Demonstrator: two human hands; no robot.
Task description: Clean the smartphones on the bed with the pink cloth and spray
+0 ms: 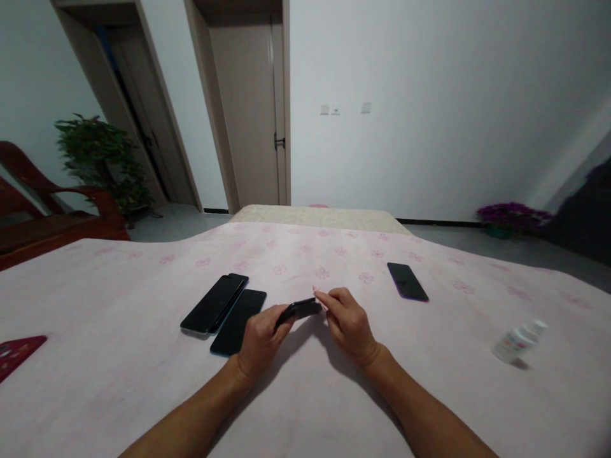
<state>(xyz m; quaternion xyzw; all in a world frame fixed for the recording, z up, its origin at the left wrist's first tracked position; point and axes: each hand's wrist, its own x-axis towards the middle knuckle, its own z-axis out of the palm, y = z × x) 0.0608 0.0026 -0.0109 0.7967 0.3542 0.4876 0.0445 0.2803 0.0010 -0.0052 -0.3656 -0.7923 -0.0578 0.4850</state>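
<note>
My left hand [261,338] is closed around one end of a dark smartphone [306,308], held tilted above the tablecloth. At the phone's other end, my right hand [351,324] pinches a small pink cloth [324,304] between thumb and fingers. Most of that cloth is hidden by the fingers, and it touches the phone's edge. Just left of my left hand lies a dark phone [238,321] on the table. Beside it rests another black phone [214,304], partly on top of a further one [238,278].
Right of my hands lies a single dark phone [407,282]. A white spray bottle [518,342] stands farther right. At the left edge is a red flat object [21,355]. The flowered pink tablecloth [305,413] covers the table. Beyond are a wooden chair [52,203] and a plant [102,156].
</note>
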